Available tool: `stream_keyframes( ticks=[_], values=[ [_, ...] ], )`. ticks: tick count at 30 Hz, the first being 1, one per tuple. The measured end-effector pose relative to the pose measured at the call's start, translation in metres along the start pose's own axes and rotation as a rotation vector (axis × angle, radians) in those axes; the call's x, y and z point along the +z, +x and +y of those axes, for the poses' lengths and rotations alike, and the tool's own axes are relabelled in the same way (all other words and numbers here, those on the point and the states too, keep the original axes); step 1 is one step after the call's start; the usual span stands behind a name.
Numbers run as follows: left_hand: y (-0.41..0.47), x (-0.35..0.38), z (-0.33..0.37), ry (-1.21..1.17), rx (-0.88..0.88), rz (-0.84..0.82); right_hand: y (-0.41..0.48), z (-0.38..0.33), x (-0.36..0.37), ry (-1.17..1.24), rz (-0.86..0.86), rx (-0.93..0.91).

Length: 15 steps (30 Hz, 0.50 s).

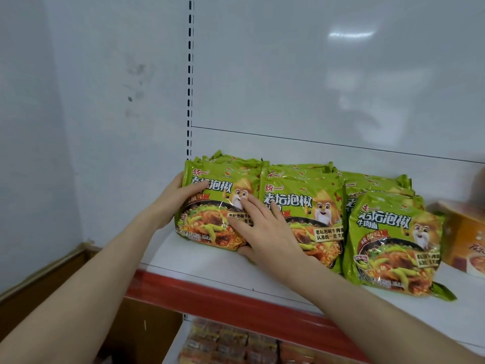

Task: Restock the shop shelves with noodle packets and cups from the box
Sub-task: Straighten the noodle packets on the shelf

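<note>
Forearms (86,271) reach up to the shelf (199,261), hands apart. The left hand (181,195) grips the left edge of the end noodle packet (207,222). The right hand (265,227) lies flat on its face, fingers spread, thumb seemingly under the lower edge. The packet stands upright between them, leaning back on its row (231,164).

The glossy green plastic noodle packets (393,232) carry dark, white-outlined lettering, a yellow-and-white cartoon mascot and pictured orange noodles with green peppers. The flat white metal shelf (210,261) has a red front strip (236,300). The rectangular cardboard box (464,232) is orange.
</note>
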<state>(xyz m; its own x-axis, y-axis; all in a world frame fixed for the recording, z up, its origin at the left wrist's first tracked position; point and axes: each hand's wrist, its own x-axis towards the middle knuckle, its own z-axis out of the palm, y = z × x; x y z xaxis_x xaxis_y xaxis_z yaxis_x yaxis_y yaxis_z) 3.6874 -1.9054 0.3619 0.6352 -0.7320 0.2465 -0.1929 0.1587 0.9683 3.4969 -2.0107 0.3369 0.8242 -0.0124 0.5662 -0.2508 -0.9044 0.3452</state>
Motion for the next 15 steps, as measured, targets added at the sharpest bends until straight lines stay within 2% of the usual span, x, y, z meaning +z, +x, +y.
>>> stream_keyframes(
  ticks=[4, 7, 13, 15],
  values=[
    [0.013, -0.005, 0.011, -0.041, -0.078, -0.153, -0.002, 0.003, 0.004, 0.018, 0.021, -0.016],
    [0.02, -0.003, 0.007, -0.075, -0.207, -0.231, -0.003, 0.005, 0.007, 0.017, 0.036, -0.029],
    [0.015, -0.002, 0.015, 0.002, -0.21, -0.197, -0.002, 0.005, 0.007, 0.046, 0.0, -0.023],
    [0.009, 0.0, 0.021, 0.052, -0.129, -0.075, -0.003, 0.004, 0.001, 0.094, -0.004, -0.04]
  ],
)
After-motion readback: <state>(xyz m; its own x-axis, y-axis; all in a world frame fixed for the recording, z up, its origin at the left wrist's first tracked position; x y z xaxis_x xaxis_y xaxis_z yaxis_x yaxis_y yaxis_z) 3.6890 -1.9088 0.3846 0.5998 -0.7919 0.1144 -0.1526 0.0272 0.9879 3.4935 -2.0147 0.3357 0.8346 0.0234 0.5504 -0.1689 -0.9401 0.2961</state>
